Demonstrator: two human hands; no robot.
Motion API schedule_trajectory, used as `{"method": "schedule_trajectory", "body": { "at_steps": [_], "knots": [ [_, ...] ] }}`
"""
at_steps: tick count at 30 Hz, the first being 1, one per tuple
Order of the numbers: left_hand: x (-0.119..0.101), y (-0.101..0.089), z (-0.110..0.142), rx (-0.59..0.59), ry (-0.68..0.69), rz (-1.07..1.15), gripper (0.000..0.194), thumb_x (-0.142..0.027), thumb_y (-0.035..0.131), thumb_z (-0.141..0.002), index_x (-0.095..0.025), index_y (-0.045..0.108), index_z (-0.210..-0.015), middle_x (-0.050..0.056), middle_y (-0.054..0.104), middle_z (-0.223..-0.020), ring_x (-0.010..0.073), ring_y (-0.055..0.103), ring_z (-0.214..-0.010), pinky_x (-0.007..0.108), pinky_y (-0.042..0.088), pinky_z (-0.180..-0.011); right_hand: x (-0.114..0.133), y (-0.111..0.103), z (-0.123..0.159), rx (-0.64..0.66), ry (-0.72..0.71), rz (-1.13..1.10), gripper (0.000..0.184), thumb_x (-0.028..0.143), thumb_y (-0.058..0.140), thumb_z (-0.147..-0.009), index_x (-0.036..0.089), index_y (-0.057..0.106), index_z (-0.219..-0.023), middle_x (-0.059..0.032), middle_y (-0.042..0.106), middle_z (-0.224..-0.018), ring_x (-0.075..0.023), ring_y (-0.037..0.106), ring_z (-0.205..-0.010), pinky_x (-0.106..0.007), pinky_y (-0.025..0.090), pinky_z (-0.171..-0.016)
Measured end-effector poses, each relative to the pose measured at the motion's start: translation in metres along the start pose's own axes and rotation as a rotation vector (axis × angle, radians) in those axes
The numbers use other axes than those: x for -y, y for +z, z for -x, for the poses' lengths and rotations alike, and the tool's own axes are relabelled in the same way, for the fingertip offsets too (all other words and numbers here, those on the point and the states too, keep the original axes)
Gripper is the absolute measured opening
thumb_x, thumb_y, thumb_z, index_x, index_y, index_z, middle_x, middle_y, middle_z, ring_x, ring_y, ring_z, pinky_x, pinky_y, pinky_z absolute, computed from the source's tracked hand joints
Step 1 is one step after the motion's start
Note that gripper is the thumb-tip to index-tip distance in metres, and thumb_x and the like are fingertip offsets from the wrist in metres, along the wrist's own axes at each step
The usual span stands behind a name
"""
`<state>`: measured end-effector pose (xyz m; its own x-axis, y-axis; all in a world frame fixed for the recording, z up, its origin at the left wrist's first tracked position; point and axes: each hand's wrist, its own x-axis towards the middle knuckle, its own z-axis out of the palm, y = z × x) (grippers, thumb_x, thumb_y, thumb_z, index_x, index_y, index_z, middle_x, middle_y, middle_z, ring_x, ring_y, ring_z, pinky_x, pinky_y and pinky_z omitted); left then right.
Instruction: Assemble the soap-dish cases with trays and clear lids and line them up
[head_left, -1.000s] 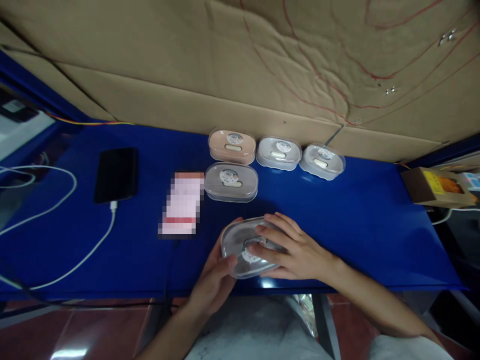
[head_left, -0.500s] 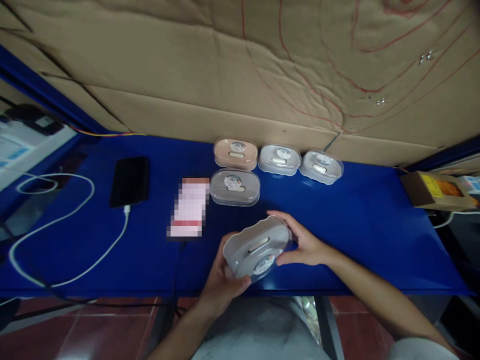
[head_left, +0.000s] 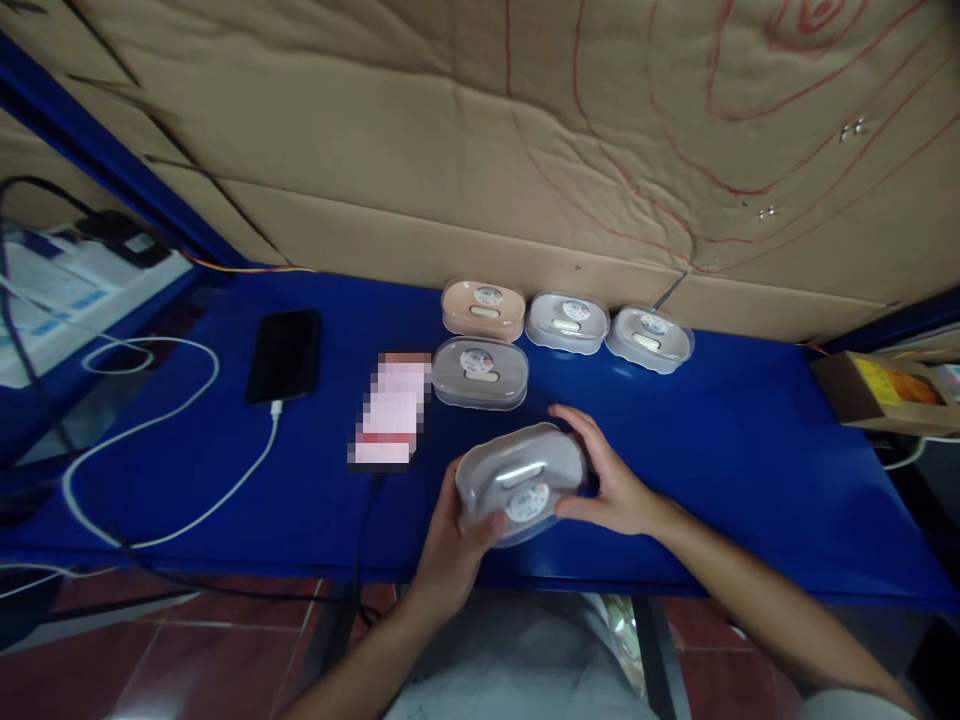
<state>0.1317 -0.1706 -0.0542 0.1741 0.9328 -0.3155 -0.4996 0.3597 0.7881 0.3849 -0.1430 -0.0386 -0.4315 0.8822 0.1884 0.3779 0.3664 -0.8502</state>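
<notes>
Between my hands, over the front of the blue table (head_left: 720, 480), is a grey oval plastic box (head_left: 487, 480) with a clear lid and a round white sticker. My left hand (head_left: 454, 545) grips its left end, the thumb lying on the lid near the sticker. At the other end my right hand (head_left: 611, 485) closes round the side, thumb at the lower edge and fingers behind. Just beyond sits a similar grey box (head_left: 450, 385). Behind it are a peach-coloured box (head_left: 461, 312) and two pale boxes (head_left: 551, 338) (head_left: 634, 350), all with stickers on their lids.
A pixelated phone (head_left: 394, 410) lies left of the boxes, and a dark phone (head_left: 283, 355) with a white cable (head_left: 251, 465) farther left. Cardboard (head_left: 375, 130) lines the back. An open carton (head_left: 877, 390) stands at the right edge, a power strip (head_left: 142, 285) at the left.
The held box has tilted so its lid faces up more and its raised rear edge has dropped. Both hands keep their hold. The whole view has shifted slightly.
</notes>
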Motion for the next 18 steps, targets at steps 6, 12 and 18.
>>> {"method": "schedule_trajectory", "body": {
  "at_steps": [6, 12, 18],
  "knots": [
    [-0.006, 0.003, -0.007, -0.187, -0.137, 0.143, 0.074, -0.062, 0.09, -0.079, -0.023, 0.067, -0.138, 0.009, 0.08, -0.124, 0.0319, 0.074, -0.124, 0.043, 0.059, -0.108, 0.01, -0.002, -0.001, 0.034, -0.224, 0.375, 0.108, 0.058, 0.085, -0.089, 0.034, 0.023, -0.173, -0.0214, 0.031, -0.175, -0.0402, 0.037, -0.163, -0.059, 0.047, -0.125],
    [-0.009, 0.003, -0.006, -0.134, -0.149, 0.146, 0.075, -0.065, 0.083, -0.086, -0.027, 0.062, -0.148, 0.009, 0.079, -0.13, 0.0339, 0.073, -0.127, 0.045, 0.06, -0.108, 0.015, -0.001, -0.003, -0.051, -0.376, 0.491, 0.099, 0.056, 0.081, -0.093, 0.033, 0.027, -0.172, -0.0209, 0.044, -0.168, -0.0415, 0.035, -0.163, -0.067, 0.036, -0.13],
    [-0.019, 0.011, -0.004, -0.178, -0.192, 0.144, 0.08, -0.073, 0.074, -0.09, -0.026, 0.059, -0.153, 0.01, 0.078, -0.135, 0.0355, 0.071, -0.129, 0.048, 0.059, -0.108, 0.016, 0.007, 0.0, -0.062, -0.503, 0.461, 0.108, 0.07, 0.084, -0.084, 0.034, 0.03, -0.171, -0.0183, 0.048, -0.166, -0.0425, 0.04, -0.16, -0.068, 0.032, -0.132]
  ]
}}
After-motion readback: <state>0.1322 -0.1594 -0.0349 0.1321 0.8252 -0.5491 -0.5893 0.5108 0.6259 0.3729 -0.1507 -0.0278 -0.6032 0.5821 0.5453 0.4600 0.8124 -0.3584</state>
